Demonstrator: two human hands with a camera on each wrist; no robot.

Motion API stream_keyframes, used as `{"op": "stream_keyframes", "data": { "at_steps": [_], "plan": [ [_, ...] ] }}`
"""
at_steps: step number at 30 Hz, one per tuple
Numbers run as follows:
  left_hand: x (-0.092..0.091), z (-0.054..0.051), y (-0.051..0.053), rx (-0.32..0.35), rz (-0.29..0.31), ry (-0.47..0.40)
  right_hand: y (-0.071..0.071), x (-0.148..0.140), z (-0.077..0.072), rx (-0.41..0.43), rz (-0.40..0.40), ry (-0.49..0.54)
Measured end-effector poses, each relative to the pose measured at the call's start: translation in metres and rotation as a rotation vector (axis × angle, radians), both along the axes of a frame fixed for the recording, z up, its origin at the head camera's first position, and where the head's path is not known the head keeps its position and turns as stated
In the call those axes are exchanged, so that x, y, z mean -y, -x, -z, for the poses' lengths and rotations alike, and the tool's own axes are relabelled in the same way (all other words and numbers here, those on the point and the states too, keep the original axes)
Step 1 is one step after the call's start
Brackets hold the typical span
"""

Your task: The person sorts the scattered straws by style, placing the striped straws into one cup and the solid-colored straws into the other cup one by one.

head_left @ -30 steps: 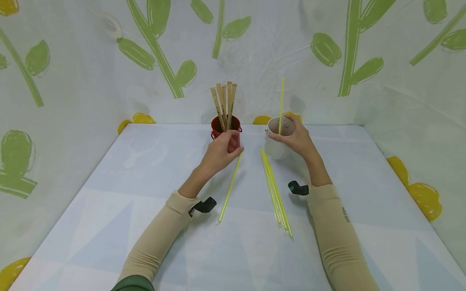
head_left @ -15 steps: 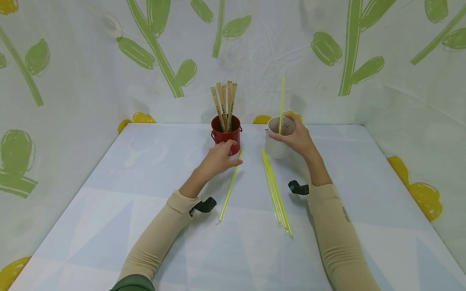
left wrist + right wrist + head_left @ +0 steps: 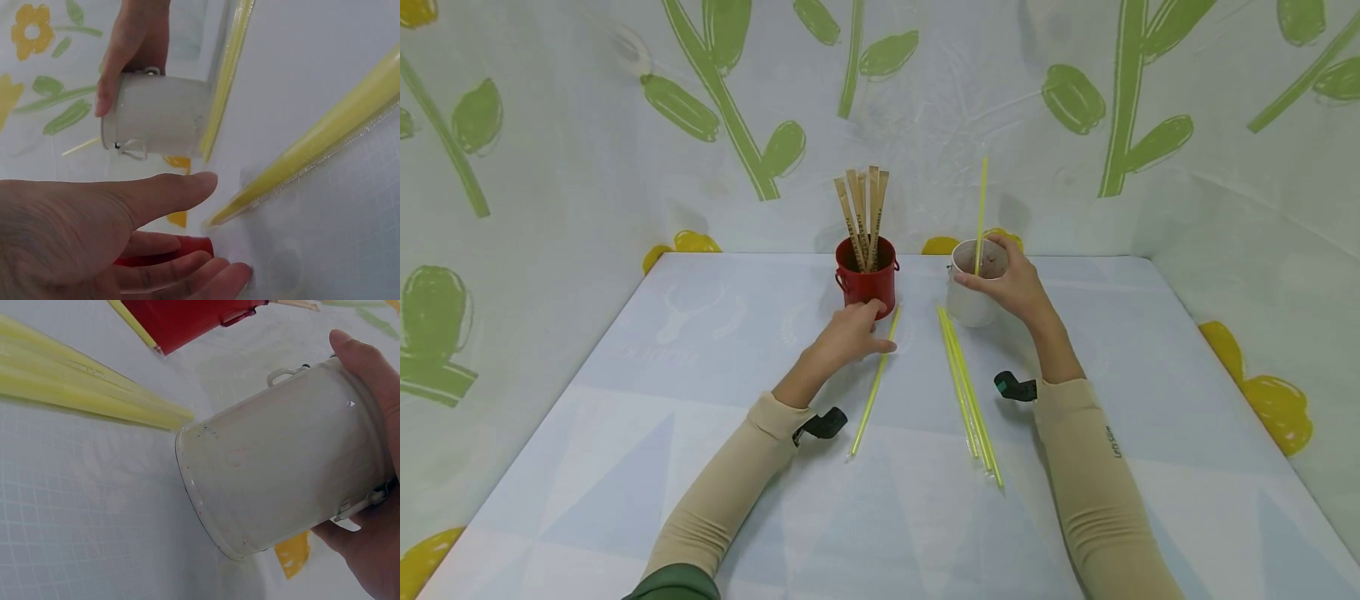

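At the back of the table a white bucket [image 3: 970, 302] holds one upright yellow straw [image 3: 981, 208]. My right hand [image 3: 1011, 283] grips its rim, thumb in front; the right wrist view shows the bucket [image 3: 281, 462] upright in that grip. Left of it stands a red bucket [image 3: 876, 287] with several paper-wrapped sticks [image 3: 861, 221]. My left hand [image 3: 847, 336] is just in front of the red bucket, over the upper part of a single wrapped yellow straw [image 3: 872, 400]. In the left wrist view that hand [image 3: 125, 237] has thumb and fingers apart, with nothing between them.
Several wrapped yellow straws [image 3: 966, 392] lie in a bunch on the table [image 3: 715, 467], in front of the white bucket. A patterned sheet [image 3: 955, 108] hangs behind the table and along both sides.
My left hand has moved down and toward me, off the front of the red bucket, and its thumb and fingers have spread. My right hand stays on the white bucket.
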State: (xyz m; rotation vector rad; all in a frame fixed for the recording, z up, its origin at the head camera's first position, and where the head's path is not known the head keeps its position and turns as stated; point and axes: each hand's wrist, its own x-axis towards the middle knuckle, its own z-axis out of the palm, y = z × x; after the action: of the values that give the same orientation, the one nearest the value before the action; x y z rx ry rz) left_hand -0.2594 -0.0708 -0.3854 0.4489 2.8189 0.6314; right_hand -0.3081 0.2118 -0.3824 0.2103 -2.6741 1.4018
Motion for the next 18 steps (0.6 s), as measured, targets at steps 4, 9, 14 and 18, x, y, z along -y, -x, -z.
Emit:
{"op": "stream_keyframes", "data": {
  "at_steps": [4, 9, 14, 18],
  "plan": [
    [-0.0001, 0.0017, -0.0006, 0.027, -0.007, -0.007, 0.0005, -0.0003, 0.0005, -0.001, 0.000, 0.003],
    [-0.0016, 0.0034, -0.0014, 0.063, -0.010, -0.025, 0.0006, -0.0002, 0.0009, 0.001, 0.002, -0.003],
    [-0.0035, 0.0048, -0.0010, 0.076, -0.022, -0.021, 0.0008, -0.0003, 0.0009, -0.001, 0.001, -0.005],
    [-0.0045, 0.0062, 0.0001, 0.064, -0.015, 0.004, 0.0006, -0.0004, 0.0006, 0.001, 0.000, -0.005]
  ]
}}
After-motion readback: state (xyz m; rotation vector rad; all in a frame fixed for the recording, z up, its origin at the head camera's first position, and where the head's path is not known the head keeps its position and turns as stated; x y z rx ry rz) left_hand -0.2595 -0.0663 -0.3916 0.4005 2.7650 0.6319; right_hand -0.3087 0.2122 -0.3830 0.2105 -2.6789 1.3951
